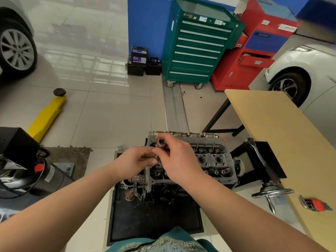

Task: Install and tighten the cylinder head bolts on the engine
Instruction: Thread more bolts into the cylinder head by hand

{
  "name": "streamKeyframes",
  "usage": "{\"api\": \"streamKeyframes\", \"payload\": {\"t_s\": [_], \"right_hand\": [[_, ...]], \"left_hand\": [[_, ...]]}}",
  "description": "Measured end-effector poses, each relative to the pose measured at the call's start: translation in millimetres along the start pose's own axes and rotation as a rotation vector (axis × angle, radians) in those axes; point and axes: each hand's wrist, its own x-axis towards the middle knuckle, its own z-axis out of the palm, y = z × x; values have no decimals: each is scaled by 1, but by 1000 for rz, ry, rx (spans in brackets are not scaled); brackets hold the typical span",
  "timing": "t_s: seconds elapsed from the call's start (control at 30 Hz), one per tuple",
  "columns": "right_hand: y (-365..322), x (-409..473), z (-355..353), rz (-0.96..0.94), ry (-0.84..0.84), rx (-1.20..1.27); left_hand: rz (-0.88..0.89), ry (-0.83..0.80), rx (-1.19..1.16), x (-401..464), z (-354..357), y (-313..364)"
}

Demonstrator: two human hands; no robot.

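Over the cylinder head (209, 159) on its stand, I watch both hands meet: right hand (179, 160) pinches a socket (161, 142) w/ open end up, left hand (134, 160) fingers closed on its lower end. Ratchet (258, 157) lies apart, right.

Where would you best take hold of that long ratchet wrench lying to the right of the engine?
Probably by the long handle of the ratchet wrench, around its middle, coming down from above. It lies flat on the black stand, its round head at the far end, and nothing covers the shaft. Both the left hand and right hand are busy with a socket over the engine.
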Motion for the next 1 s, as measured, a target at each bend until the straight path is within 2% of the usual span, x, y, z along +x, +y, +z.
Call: {"api": "streamKeyframes", "payload": {"t_s": [0.27, 0.53, 0.83, 1.0], "right_hand": [[-6, 3, -5, -12, -85, 0], [-6, 2, -9, -48, -177, -36], [1, 2, -14, -25, -103, -7], [-1, -2, -6, -35, -89, 1]], "left_hand": [[40, 2, 7, -6, -1, -3], [58, 117, -67, -9, 12, -7], [-2, 159, -89, -10, 24, -1], [-27, 177, -182, -13, 21, 0]]}}
